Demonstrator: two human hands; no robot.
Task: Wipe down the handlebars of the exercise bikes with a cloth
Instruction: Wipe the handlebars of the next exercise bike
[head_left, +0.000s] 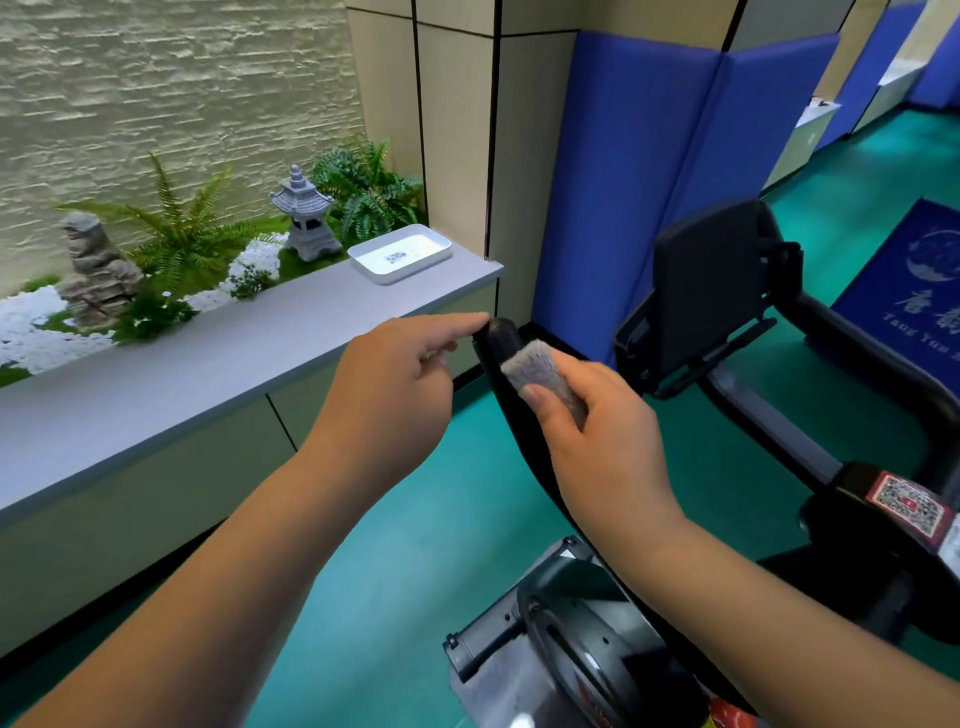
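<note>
A tray (400, 253) is sitting on the ledge (249, 343), left of the handlebar (501, 343). Behind the tray, a stone lantern (304, 218) is standing among ferns (176, 228).

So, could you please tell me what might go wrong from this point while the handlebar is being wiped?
1. The right hand pinches a small folded grey cloth against the black handlebar; only a narrow strip is covered, so patches may be missed.
2. The left hand touches the bar's tip with its fingertips, possibly re-soiling it.
3. The black console mount sits close beside the right hand, so a wide stroke might knock it.
</note>
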